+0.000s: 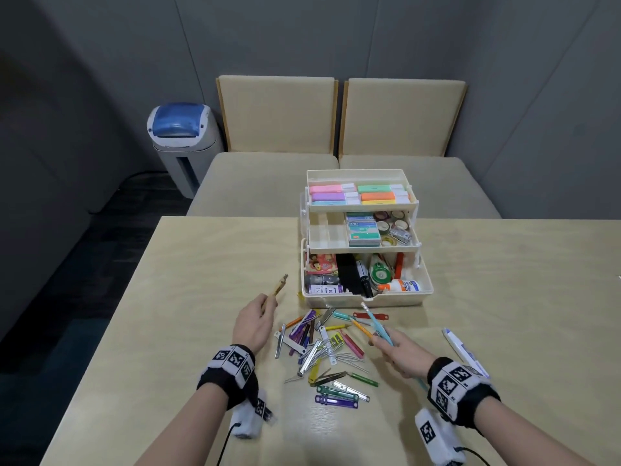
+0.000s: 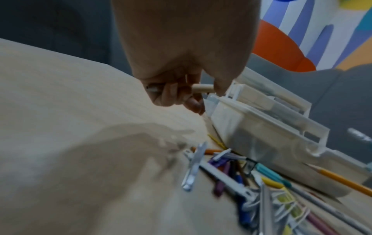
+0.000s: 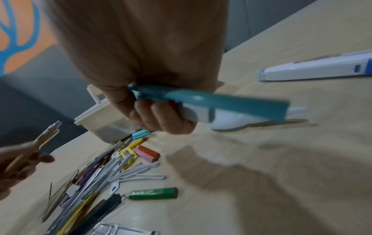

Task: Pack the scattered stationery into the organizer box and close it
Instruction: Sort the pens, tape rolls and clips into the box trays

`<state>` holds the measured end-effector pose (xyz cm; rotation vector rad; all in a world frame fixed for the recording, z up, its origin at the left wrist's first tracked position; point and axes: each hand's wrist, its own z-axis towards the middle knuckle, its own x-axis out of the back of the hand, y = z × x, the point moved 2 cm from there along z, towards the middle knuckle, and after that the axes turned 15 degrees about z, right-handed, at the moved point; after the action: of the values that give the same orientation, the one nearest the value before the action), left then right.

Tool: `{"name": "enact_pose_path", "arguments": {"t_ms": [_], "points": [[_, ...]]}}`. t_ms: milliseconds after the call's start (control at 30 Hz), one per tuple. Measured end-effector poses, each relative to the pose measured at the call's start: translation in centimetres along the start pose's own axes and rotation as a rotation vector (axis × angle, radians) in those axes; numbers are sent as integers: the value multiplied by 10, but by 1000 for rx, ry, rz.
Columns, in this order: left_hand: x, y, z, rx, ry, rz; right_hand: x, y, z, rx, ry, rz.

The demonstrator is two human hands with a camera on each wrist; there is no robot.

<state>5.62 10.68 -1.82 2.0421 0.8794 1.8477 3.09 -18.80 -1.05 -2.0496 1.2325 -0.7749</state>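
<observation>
The cream organizer box (image 1: 396, 297) stands open on the table with its tiers fanned back. A pile of scattered stationery (image 1: 322, 351) lies in front of it: pencils, clips and coloured fastener strips. To the left of the box, my left hand (image 1: 267, 306) grips a tan wooden pen (image 1: 279, 285), also seen as the wooden pen (image 2: 202, 88) between the curled fingers (image 2: 171, 95). Just right of the pile, my right hand (image 1: 381, 338) holds a teal pen (image 1: 374, 319) and an orange pencil (image 1: 361, 327). The right wrist view shows the teal pen (image 3: 221, 101) in that grip.
A white and blue stapler-like tool (image 1: 460, 348) lies on the table at the right, seen as the tool (image 3: 322, 68) beyond my right hand. A green pencil stub (image 3: 155, 193) lies at the pile's near edge. Two beige chairs (image 1: 279, 116) and a shredder bin (image 1: 183, 136) stand behind the table.
</observation>
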Motion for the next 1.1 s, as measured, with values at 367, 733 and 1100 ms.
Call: {"name": "enact_pose_path", "arguments": {"t_ms": [367,733,1100], "points": [[52,153,67,-468,171,78,98,-117,-1,414,268,224],[59,231,152,-392,109,372,153,-202,28,389,40,-163],[56,165,117,-285,186,208,23,-37,44,193,-111,-1155]]}}
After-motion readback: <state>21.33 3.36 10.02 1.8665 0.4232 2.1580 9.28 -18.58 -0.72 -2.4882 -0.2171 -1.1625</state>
